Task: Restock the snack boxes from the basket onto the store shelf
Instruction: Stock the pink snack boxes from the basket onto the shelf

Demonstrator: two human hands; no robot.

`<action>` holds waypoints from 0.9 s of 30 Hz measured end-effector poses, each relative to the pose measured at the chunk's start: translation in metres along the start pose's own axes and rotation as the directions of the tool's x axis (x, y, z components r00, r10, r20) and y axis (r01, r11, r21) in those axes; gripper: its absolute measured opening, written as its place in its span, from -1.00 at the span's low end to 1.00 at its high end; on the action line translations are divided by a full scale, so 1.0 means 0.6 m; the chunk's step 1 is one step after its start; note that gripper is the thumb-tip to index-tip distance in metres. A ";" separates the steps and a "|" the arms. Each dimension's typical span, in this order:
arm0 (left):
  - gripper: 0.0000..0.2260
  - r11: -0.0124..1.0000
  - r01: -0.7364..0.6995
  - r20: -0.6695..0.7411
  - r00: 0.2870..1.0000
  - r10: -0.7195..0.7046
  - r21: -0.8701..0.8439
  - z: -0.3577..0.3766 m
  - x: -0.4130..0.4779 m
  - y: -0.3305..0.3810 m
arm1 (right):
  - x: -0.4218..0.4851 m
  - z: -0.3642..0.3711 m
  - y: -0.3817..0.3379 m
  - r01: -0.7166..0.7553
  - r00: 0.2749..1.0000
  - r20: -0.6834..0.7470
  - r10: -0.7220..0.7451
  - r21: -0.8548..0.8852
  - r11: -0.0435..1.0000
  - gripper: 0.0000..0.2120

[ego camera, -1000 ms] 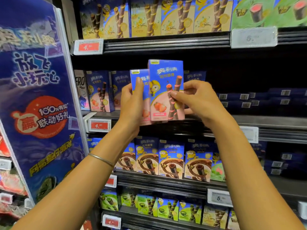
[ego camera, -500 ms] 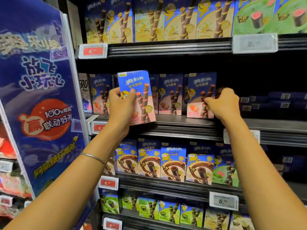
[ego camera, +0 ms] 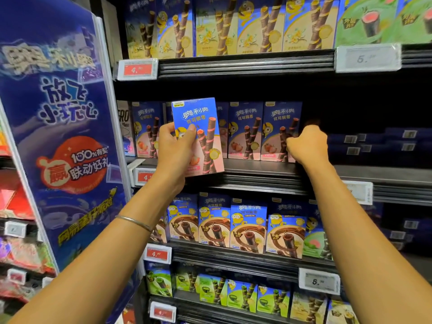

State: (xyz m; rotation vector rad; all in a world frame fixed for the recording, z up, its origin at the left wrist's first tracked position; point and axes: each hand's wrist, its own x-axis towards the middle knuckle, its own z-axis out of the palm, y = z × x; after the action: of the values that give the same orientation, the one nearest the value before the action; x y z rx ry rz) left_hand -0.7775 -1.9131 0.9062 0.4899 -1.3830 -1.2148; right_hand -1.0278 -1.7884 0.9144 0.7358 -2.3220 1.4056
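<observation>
Both arms reach forward, left hand in a grip on a box, right hand curled.

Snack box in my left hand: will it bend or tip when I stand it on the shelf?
Probably stiff: the snack box keeps flat faces and sharp edges in the grip of the left hand. Likely light, since one hand holds it up. Tall and narrow, it may tip on the shelf unless snug against standing boxes.

Blue promo banner, red price tag
</observation>
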 end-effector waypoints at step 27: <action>-0.77 0.998 0.031 0.015 0.999 -0.031 -0.051 -0.007 0.003 -0.006 | -0.053 0.034 -0.069 -0.034 0.997 -0.081 0.015 -0.231 0.972 0.14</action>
State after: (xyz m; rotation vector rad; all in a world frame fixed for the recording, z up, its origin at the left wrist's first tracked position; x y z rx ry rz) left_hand -0.7753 -1.9173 0.9032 0.4689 -1.3571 -1.2782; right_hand -0.9780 -1.8139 0.9183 0.5740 -2.3869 1.1244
